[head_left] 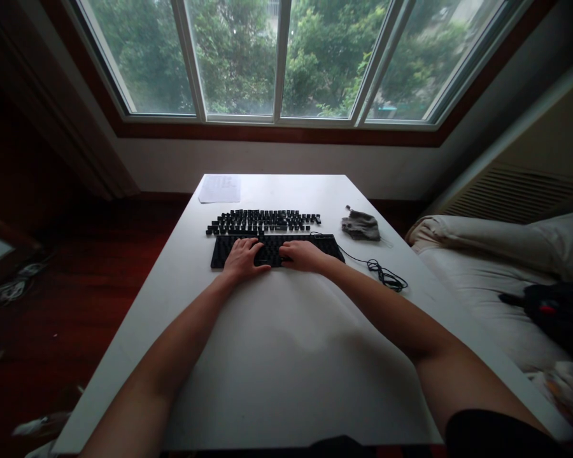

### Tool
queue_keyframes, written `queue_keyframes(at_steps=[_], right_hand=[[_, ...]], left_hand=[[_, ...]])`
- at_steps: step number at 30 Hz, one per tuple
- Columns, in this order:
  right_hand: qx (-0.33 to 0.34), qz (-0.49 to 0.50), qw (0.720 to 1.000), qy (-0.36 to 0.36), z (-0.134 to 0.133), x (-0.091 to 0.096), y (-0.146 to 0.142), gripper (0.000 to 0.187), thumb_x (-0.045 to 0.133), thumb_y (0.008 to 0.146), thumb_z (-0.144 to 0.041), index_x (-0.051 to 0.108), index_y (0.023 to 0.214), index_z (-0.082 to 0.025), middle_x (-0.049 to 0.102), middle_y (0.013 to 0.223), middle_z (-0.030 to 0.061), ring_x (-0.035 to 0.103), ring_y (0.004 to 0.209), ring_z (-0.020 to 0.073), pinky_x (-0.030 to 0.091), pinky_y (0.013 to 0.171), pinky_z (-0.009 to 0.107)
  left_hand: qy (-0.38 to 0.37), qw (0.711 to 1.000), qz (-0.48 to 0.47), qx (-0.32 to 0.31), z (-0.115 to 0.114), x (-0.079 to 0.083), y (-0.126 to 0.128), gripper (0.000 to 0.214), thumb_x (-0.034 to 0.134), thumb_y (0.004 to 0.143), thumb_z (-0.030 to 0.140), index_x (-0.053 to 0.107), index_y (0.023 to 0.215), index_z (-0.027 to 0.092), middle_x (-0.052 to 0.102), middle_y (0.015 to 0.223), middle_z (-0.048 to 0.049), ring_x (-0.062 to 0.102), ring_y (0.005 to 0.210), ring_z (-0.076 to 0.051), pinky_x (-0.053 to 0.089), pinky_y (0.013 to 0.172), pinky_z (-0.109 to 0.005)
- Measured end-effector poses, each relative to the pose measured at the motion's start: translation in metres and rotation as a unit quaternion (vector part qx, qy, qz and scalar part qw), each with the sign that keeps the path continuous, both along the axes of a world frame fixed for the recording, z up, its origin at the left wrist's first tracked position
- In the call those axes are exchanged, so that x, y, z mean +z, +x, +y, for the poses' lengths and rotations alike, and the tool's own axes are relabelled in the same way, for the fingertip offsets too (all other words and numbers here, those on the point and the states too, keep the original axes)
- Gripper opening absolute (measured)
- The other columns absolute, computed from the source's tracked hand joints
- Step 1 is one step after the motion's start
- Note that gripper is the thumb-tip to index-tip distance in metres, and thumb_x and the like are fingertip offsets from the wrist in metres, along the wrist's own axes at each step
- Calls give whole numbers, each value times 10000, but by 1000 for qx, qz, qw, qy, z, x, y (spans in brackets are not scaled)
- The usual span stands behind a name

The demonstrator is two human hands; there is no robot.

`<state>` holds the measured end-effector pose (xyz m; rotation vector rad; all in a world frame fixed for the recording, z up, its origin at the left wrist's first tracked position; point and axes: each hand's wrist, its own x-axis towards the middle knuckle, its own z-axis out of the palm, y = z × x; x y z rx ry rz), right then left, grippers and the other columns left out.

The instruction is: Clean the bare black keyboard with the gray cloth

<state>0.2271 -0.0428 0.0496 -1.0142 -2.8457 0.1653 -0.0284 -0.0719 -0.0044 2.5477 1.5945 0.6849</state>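
A black keyboard (220, 252) lies across the white table in front of me, apparently with many of its keycaps off. My left hand (242, 257) rests on its left half, fingers spread and thumb out along the front edge. Over the middle of the keyboard is my right hand (304, 256), its fingers curled together against it. Whatever those fingertips may hold is hidden or too small to name. Just behind the keyboard, loose black keycaps (248, 221) stand in several rows.
A sheet of paper (219, 189) lies at the table's far left corner. To the right are a crumpled grey cloth pouch (360, 225) and the coiled black cable (386, 276). A light sofa (477, 286) stands beyond the table's right edge. Windows (239, 57) are ahead.
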Motion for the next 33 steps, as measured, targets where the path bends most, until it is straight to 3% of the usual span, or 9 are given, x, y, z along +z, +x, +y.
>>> queue_keyframes(at_steps=[4,7,10,13,15,17,24,29,33], right_hand=[[-32,113,993,-18,-1,1,0,191,658,891,-374,603,852,-196,616,835,27,501,718,146,266,636,268],[-63,228,968,-79,-2,-4,-10,310,574,911,-384,473,684,-199,467,645,-32,388,617,120,247,608,262],[-61,333,917,-211,-4,-11,-27,405,561,866,-447,358,601,-216,329,560,-64,295,557,102,215,560,256],[-39,409,849,-331,-6,-17,-42,421,607,800,-470,346,579,-224,299,529,-79,249,524,86,196,529,250],[-37,434,818,-375,-7,-21,-48,388,620,771,-443,375,567,-221,309,504,-84,242,504,80,188,515,246],[-45,439,805,-396,-7,-26,-52,357,612,747,-414,392,546,-218,318,479,-86,244,487,76,184,503,244],[-55,441,814,-375,-5,-39,-52,386,607,770,-449,375,563,-221,321,500,-84,258,501,81,196,506,243],[-64,394,893,-208,0,-32,-38,385,593,874,-466,439,638,-203,379,587,-61,335,578,104,253,560,250],[-41,325,942,-72,5,-28,-16,176,586,908,-291,589,763,-191,518,700,-22,441,641,127,328,619,259]], left_hand=[[1,1000,0,-3,0,0,1,749,746,770,645,595,1384,244,527,1471,-122,425,1377,-362,240,1231,-547],[-3,1000,7,1,1,0,1,740,743,772,647,591,1387,266,524,1472,-109,426,1378,-358,229,1236,-547],[-3,1000,5,1,2,-2,0,746,738,772,655,589,1389,263,523,1472,-110,430,1373,-360,231,1234,-552],[3,1000,0,-7,2,-3,-1,748,724,780,669,594,1384,247,526,1469,-122,433,1368,-364,239,1230,-552],[5,1000,0,-9,2,-3,-1,745,723,782,671,598,1377,240,529,1466,-128,435,1365,-365,240,1229,-552],[5,1000,0,-7,2,-4,-1,749,733,776,668,601,1372,235,531,1464,-131,437,1362,-366,237,1229,-558],[0,1000,12,1,2,-1,0,735,737,777,667,592,1377,267,527,1468,-117,429,1374,-362,227,1234,-557],[2,1000,13,-2,1,-1,0,761,718,788,680,583,1394,241,523,1474,-129,432,1373,-360,232,1233,-552],[4,1000,15,3,2,-5,-1,756,726,782,668,580,1399,255,518,1481,-109,425,1381,-356,217,1242,-549]])
